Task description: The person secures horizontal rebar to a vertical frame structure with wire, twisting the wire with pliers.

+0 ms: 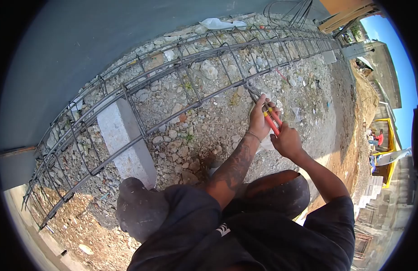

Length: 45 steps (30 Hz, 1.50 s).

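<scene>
A pair of pincers (271, 122) with red-orange handles and yellow bands reaches up to a rebar cage (186, 107). Its dark jaws meet the near lower bar where a cross stirrup joins it; any tie wire there is too small to make out. My right hand (288, 141) is closed around the handle ends. Higher up, my left hand (259, 119) wraps around the tool close to its jaws, with fingers partly hidden. The cage is made of long bars with several bent stirrups and runs across the view.
A pale concrete block (123, 131) props up the cage on the left. Rubble (172, 144) covers the ground, beside a grey wall (82, 49). White plastic (222, 23) lies near the wall. In the right distance are a person in red (379, 137) and a yellow frame (390, 153).
</scene>
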### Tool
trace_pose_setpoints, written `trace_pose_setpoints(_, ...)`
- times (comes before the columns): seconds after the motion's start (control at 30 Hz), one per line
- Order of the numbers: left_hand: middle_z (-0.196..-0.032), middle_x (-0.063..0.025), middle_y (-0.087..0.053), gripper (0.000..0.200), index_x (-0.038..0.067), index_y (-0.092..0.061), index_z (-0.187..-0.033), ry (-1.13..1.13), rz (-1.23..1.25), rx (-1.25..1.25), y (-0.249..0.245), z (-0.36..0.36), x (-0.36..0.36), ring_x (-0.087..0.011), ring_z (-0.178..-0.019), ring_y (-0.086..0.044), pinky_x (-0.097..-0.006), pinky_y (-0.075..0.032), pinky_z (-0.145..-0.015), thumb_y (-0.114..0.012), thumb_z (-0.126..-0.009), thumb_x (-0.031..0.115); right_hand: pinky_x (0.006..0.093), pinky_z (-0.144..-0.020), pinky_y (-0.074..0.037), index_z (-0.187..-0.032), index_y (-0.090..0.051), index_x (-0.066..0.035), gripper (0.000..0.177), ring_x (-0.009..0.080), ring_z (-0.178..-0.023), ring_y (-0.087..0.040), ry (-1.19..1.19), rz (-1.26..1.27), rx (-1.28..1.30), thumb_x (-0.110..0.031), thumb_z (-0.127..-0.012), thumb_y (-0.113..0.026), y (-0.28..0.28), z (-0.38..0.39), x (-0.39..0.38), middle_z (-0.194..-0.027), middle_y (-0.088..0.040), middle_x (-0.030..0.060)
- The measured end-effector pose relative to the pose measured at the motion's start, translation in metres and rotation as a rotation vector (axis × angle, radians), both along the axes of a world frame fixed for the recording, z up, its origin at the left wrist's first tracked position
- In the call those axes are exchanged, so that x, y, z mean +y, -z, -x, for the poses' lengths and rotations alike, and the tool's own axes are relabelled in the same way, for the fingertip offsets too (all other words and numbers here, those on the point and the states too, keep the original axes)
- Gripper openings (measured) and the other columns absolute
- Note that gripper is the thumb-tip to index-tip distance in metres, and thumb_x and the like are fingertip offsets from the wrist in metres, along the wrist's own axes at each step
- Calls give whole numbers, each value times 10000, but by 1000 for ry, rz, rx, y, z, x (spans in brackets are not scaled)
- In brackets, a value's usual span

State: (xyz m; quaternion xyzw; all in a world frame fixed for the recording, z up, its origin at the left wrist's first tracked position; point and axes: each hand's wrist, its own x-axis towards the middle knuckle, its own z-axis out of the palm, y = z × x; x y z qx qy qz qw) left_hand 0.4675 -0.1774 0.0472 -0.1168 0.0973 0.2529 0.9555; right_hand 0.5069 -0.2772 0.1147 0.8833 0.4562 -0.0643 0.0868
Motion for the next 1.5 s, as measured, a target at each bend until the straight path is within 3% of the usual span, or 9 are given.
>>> trace_pose_setpoints(0.13,-649,-3,-503,304,123,-495,-788,62,-36,295,-14,-20,-5,-159,-591,-518,-321,-464,-642,-644,-812,387,380,-616,-494,-894,-502,50,438,316,-712,-634,99,84,-148,-317,-721,-668,-33,17,8,-725,-592,232)
trace_pose_setpoints(0.27,-532,48,-431,328,144,-485,-724,283,20,-306,21,-14,3,-139,-519,-488,-286,-431,-590,-636,-771,431,381,-693,-467,-1008,-454,77,486,351,-766,-606,304,-105,864,-265,-740,-674,-43,17,5,-790,-595,214)
trace_pose_setpoints(0.33,-564,29,-458,323,134,-504,-752,303,58,-455,26,-12,2,-155,-551,-513,-306,-445,-611,-625,-771,432,359,-671,-465,-988,-470,47,406,273,-748,-591,223,-189,645,-207,-749,-677,-19,18,0,-814,-580,166)
trace_pose_setpoints(0.43,-827,-50,-554,450,65,-535,-949,282,-199,-41,8,7,-3,-213,-793,-555,-360,-461,-743,-585,-781,480,308,-633,-459,-956,-488,-25,240,160,-743,-563,161,-135,188,-125,-796,-637,-24,41,-3,-845,-574,87)
trace_pose_setpoints(0.7,-1095,-104,-535,454,-14,-468,-1139,-381,-990,603,36,55,8,-185,-1139,-454,-374,-346,-978,-653,-810,240,252,-738,-447,-919,-525,-78,107,140,-851,-562,614,-563,1335,-128,-841,-580,-67,77,-42,-977,-604,134)
trace_pose_setpoints(0.97,-1040,-123,-591,348,-13,-478,-1200,392,-701,-458,30,87,49,-174,-829,-604,-304,-493,-729,-466,-901,164,270,-612,-516,-958,-523,-29,140,180,-704,-612,602,-647,1646,-76,-829,-552,-63,53,-41,-950,-603,186)
trace_pose_setpoints(1.1,-957,-89,-618,276,-20,-572,-1103,483,-998,-17,44,64,47,-152,-771,-595,-274,-472,-668,-454,-908,136,334,-628,-531,-1020,-554,29,221,250,-763,-633,541,-397,1779,-55,-816,-564,-55,8,-46,-901,-607,172)
trace_pose_setpoints(1.17,-829,-61,-617,239,-25,-597,-1036,-236,-1477,486,46,48,53,-157,-717,-586,-298,-460,-634,-455,-910,120,359,-695,-527,-1036,-551,38,237,264,-802,-630,513,-294,1759,-54,-819,-571,-42,-19,-58,-894,-606,162)
trace_pose_setpoints(1.5,-841,-123,-585,298,37,-613,-988,-737,-1991,1198,75,23,44,-316,-759,-581,-379,-476,-649,-534,-723,-74,358,-906,-453,-1144,-562,10,375,247,-1053,-567,364,-152,1624,9,-770,-575,77,-138,-93,-1100,-610,117)
